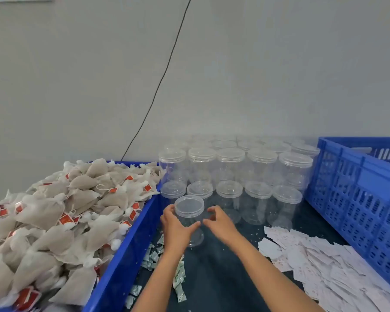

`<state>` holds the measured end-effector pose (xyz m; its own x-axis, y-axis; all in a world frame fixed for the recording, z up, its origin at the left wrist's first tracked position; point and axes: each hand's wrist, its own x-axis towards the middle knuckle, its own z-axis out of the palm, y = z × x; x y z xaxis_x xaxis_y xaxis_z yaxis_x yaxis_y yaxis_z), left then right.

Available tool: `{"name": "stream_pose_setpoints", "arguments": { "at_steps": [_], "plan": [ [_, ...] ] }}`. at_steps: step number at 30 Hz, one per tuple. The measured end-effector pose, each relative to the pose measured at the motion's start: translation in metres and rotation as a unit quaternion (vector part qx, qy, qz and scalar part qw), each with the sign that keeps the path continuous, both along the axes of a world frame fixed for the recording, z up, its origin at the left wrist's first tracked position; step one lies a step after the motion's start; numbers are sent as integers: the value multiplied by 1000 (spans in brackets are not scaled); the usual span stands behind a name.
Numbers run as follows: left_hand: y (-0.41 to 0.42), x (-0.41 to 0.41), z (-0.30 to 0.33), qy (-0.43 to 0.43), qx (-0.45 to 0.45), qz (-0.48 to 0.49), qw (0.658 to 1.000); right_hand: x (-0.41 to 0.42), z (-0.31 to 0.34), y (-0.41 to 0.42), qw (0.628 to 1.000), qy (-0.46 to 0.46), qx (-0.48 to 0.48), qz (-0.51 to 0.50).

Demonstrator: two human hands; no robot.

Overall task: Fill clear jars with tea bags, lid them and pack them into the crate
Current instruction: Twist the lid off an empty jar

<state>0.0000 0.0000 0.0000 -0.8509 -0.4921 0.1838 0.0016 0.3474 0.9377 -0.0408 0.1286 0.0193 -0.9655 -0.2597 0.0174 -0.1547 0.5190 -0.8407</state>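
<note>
Two hands met around one clear jar (pixel 189 218) standing on the dark counter (pixel 221 273), just in front of the rows of lidded empty jars (pixel 231 167) toward twelve o'clock. The left hand (pixel 176 228) gripped the jar from its nine o'clock side, fingers (pixel 169 209) curled up near the lid (pixel 189 204) and thumb crossing the clear wall. The right hand (pixel 218 221) sat at the jar's three o'clock, fingers curled and spread a little, their tips just beside the jar; whether they touched it could not be told. At nine o'clock a blue bin (pixel 122 251) was heaped with tea bags (pixel 54 217). At three o'clock stood the blue crate (pixel 356 190), with paper slips (pixel 324 266) scattered before it. Small green sachets (pixel 178 275) lay along the bin's wall.
</note>
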Motion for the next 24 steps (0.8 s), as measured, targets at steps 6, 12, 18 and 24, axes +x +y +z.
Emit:
{"name": "stream_pose_setpoints", "arguments": {
  "at_steps": [6, 12, 18, 24],
  "plan": [
    [-11, -15, -31, -33, 62, -31, 997, -1, -28, -20, 989, -53, -134, 16],
    [-8, -18, -34, -8, 62, -45, 997, 6, -20, -21, 985, -54, -160, 41],
    [11, 2, -1, 60, -35, -30, 997, 28, 32, 10, 980, -12, -168, 102],
    [46, 19, 17, 97, -166, -76, 978, 35, 56, 35, 989, 103, -104, -22]
  ]
}}
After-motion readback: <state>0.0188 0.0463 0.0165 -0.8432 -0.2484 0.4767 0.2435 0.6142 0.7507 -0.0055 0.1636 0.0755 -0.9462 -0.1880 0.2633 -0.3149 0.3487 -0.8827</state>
